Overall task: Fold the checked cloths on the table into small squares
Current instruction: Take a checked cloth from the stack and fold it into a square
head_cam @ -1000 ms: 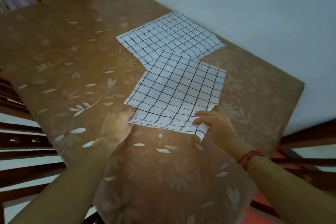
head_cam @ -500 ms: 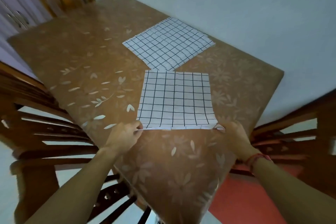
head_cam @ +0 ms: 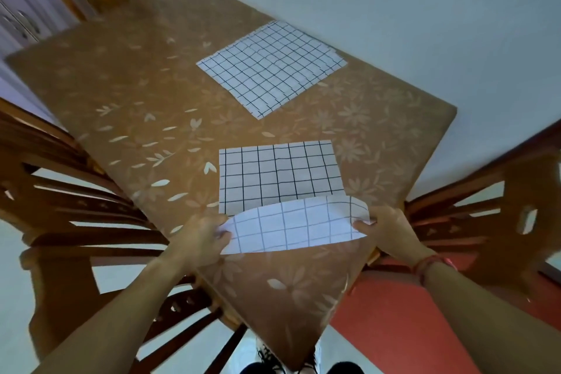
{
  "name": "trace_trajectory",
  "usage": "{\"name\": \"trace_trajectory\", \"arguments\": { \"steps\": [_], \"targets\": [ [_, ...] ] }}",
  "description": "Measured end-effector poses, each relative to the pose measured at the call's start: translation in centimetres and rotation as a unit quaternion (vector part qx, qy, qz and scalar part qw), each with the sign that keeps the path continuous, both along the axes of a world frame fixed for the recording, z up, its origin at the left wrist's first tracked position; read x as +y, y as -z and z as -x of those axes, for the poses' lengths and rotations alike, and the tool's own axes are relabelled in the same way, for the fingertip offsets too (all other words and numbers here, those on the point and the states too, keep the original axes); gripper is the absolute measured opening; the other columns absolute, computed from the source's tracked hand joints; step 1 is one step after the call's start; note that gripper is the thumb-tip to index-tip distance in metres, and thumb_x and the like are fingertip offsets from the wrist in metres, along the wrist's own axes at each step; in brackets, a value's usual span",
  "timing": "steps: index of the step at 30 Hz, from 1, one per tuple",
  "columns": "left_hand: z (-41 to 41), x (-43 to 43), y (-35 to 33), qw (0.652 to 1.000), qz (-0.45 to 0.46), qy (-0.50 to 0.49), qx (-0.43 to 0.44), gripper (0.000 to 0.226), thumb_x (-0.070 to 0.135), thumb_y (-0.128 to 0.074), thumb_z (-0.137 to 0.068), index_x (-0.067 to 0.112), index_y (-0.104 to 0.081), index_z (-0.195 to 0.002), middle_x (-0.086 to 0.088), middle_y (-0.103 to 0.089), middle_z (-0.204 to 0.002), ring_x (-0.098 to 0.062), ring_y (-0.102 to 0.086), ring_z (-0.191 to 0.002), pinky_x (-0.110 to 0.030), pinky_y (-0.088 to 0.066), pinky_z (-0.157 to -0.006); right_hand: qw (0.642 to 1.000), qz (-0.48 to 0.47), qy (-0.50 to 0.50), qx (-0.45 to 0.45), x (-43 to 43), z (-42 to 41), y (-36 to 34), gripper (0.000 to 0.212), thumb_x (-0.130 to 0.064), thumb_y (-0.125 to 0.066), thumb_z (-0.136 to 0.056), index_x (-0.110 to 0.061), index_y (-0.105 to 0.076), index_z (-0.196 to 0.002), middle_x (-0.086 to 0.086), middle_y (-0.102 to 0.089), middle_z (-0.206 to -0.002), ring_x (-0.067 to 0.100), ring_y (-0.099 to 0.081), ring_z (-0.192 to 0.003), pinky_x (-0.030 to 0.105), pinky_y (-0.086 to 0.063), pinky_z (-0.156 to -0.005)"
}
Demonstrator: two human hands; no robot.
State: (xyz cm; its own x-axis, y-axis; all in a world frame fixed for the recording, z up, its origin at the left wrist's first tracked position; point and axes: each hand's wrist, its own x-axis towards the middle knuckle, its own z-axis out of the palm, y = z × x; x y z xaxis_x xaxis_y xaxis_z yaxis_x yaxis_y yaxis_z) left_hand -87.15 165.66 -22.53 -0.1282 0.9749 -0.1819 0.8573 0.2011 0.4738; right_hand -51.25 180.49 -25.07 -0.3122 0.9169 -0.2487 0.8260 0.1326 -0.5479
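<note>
In the head view, our left hand (head_cam: 203, 234) and right hand (head_cam: 385, 228) each pinch a near corner of the checked cloth (head_cam: 279, 173), which lies by the table's (head_cam: 121, 94) near corner with its near edge lifted and curling over. To fold it well, we should carry both corners level to the far edge, matching the grid lines before pressing the crease. The other checked cloths (head_cam: 270, 67) lie flat near the far right edge.

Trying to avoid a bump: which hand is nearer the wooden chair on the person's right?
Right. The right hand, pinching the near cloth's lifted corner, is just beside that chair; the left hand holds the opposite corner, across the cloth from it.
</note>
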Motion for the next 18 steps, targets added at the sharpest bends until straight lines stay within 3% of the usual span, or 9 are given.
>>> {"name": "trace_trajectory", "arguments": {
  "steps": [4, 7, 9, 10, 13, 16, 18],
  "targets": [
    [0.8, 0.9, -0.2, 1.0, 0.01, -0.028, -0.007, 0.03, 0.017, -0.065, -0.085, 0.022, -0.049, -0.061, 0.003, -0.055, -0.064, -0.021, -0.052, -0.066, -0.027, -0.034, -0.056, 1.0, 0.003, 0.0, -0.007, 0.4, 0.3, -0.1, 0.017, -0.025, -0.072, -0.082, -0.01, -0.071, -0.073, -0.001, -0.069, -0.067, 0.018, -0.065, -0.07, 0.033, -0.051, -0.064],
    [1.6, 2.6, -0.5, 0.997, 0.005, -0.078, -0.005, 0.03, 0.019, -0.064, -0.086, 0.02, -0.05, -0.06, 0.0, -0.056, -0.059, -0.022, -0.052, -0.063, -0.032, -0.041, -0.058, 0.999, -0.009, 0.031, 0.023, 1.2, 0.8, -0.1, 0.008, -0.026, -0.074, -0.083, -0.018, -0.076, -0.083, -0.006, -0.071, -0.075, 0.013, -0.065, -0.075, 0.028, -0.052, -0.068],
    [1.9, 4.0, -0.7, 0.994, -0.014, -0.104, -0.01, 0.033, 0.017, -0.063, -0.086, 0.017, -0.047, -0.058, -0.001, -0.052, -0.053, -0.022, -0.049, -0.057, -0.034, -0.039, -0.054, 0.998, -0.014, 0.054, 0.032, 2.2, 1.4, -0.2, 0.005, -0.027, -0.074, -0.082, -0.027, -0.074, -0.077, -0.013, -0.066, -0.066, 0.01, -0.062, -0.068, 0.022, -0.045, -0.06],
    [2.0, 4.8, -0.8, 0.994, -0.024, -0.109, -0.004, 0.031, 0.017, -0.062, -0.087, 0.014, -0.047, -0.059, -0.004, -0.051, -0.053, -0.024, -0.049, -0.055, -0.035, -0.038, -0.053, 0.997, -0.017, 0.066, 0.03, 2.8, 1.9, -0.2, 0.017, -0.028, -0.074, -0.082, -0.029, -0.068, -0.066, -0.013, -0.062, -0.059, 0.009, -0.058, -0.062, 0.019, -0.04, -0.055],
    [2.4, 7.2, -0.8, 0.992, -0.049, -0.117, 0.016, 0.032, 0.017, -0.059, -0.089, 0.014, -0.044, -0.061, -0.006, -0.05, -0.053, -0.026, -0.047, -0.054, -0.035, -0.035, -0.05, 0.995, -0.014, 0.099, 0.027, 4.8, 3.4, 0.4, 0.037, -0.03, -0.073, -0.081, -0.018, -0.054, -0.052, -0.006, -0.054, -0.05, 0.008, -0.049, -0.052, 0.02, -0.035, -0.049],
    [2.7, 9.5, 0.1, 0.989, -0.054, -0.137, 0.032, 0.043, 0.016, -0.058, -0.09, 0.025, -0.033, -0.055, 0.003, -0.041, -0.05, -0.02, -0.04, -0.049, -0.03, -0.026, -0.047, 0.992, -0.001, 0.122, 0.03, 6.6, 4.8, 1.4, 0.037, -0.031, -0.07, -0.082, -0.009, -0.054, -0.056, -0.002, -0.052, -0.05, 0.011, -0.046, -0.05, 0.019, -0.034, -0.046],
    [3.0, 10.9, 1.1, 0.986, -0.045, -0.158, 0.031, 0.044, 0.016, -0.057, -0.09, 0.027, -0.033, -0.055, 0.007, -0.04, -0.052, -0.025, -0.045, -0.055, -0.03, -0.025, -0.05, 0.992, 0.007, 0.124, 0.035, 7.8, 5.6, 2.1, 0.033, -0.031, -0.068, -0.082, -0.007, -0.058, -0.062, 0.002, -0.053, -0.051, 0.012, -0.044, -0.05, 0.019, -0.035, -0.046]
  ]
}}
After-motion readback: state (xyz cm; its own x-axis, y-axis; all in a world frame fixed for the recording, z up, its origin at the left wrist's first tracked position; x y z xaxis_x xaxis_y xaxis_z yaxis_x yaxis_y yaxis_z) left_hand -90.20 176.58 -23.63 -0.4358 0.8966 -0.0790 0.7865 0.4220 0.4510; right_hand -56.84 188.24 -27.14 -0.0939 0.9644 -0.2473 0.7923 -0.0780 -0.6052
